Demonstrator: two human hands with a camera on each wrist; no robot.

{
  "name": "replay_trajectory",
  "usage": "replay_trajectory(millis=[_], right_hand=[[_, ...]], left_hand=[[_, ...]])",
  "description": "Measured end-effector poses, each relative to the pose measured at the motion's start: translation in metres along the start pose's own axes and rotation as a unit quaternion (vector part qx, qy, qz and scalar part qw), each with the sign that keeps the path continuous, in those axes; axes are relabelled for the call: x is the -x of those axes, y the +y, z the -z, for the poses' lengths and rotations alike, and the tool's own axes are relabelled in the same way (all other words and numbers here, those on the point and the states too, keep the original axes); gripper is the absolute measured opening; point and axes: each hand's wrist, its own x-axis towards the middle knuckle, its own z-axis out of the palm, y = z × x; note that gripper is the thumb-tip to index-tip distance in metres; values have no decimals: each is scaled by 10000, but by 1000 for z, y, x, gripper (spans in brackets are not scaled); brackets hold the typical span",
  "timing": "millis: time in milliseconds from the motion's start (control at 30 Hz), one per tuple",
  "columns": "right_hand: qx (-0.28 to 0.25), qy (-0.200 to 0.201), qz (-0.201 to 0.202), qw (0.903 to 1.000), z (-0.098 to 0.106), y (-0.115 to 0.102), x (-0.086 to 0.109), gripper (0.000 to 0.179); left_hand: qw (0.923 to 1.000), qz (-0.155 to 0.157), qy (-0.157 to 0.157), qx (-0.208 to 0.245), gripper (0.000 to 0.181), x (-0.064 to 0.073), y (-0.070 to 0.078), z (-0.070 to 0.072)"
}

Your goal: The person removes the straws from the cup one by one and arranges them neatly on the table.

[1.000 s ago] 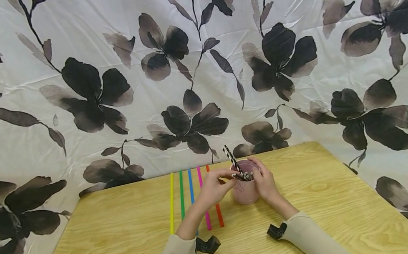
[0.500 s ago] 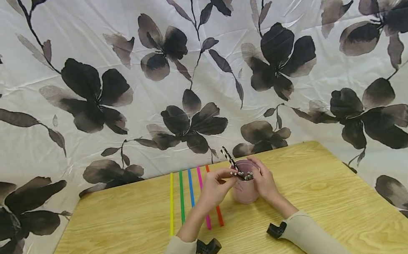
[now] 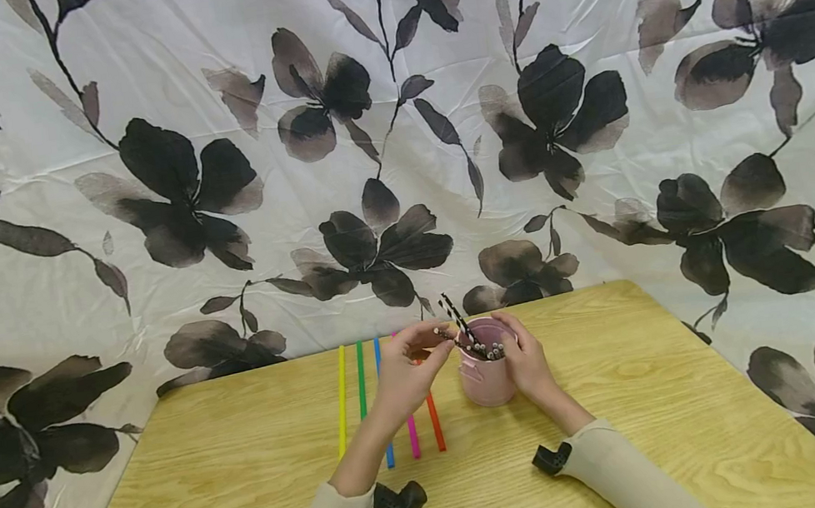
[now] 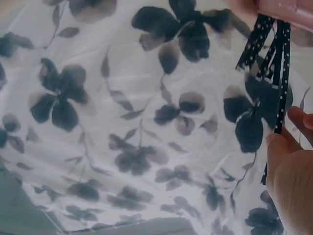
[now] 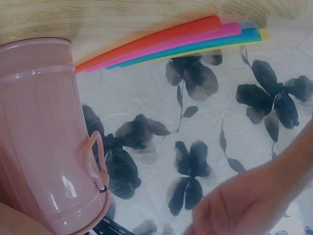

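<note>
A small pink pail (image 3: 486,387) stands upright on the table, with several black straws with white dots or stripes (image 3: 490,352) leaning out of its mouth. My right hand (image 3: 530,361) holds the pail by its right side. Between thumb and fingers, my left hand (image 3: 403,380) pinches a black straw with white dots (image 4: 282,93), its end sticking out past the fingers while the other end still lies inside the pail's rim. In the right wrist view the pail's wall (image 5: 44,122) and a small side loop (image 5: 96,159) show large; the right hand is mostly out of that view.
Left of the pail lie long coloured straws side by side: yellow (image 3: 341,396), green (image 3: 361,381), blue (image 3: 390,454), pink (image 3: 414,442) and red (image 3: 437,428). The left forearm partly covers them. A floral cloth (image 3: 367,166) hangs behind the wooden table (image 3: 234,458).
My left hand has moved left and slightly up, drawing one dotted straw away from the bunch over the pail's rim. The right hand has stayed on the pail.
</note>
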Motion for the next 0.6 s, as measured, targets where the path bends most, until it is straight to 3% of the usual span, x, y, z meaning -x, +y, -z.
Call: replay_trajectory(millis=[200,333,467,600], right_hand=[[-68,51,-57,9999,0,-1,1,32],[-63,30,-57,10000,0,-2,1,32],[-35,-5,-3,10000,0,-4,1,32],[-52,-23,-6,10000,0,-5,2,33]], left_hand=[[9962,-462,612,408,16,-7,18,11],[9886,-877,956,770,11,-14,33,23],[9812,-1039,1215,1079,10,-19,48,39],[9820,-1068,1263,908,11,-22,57,57]])
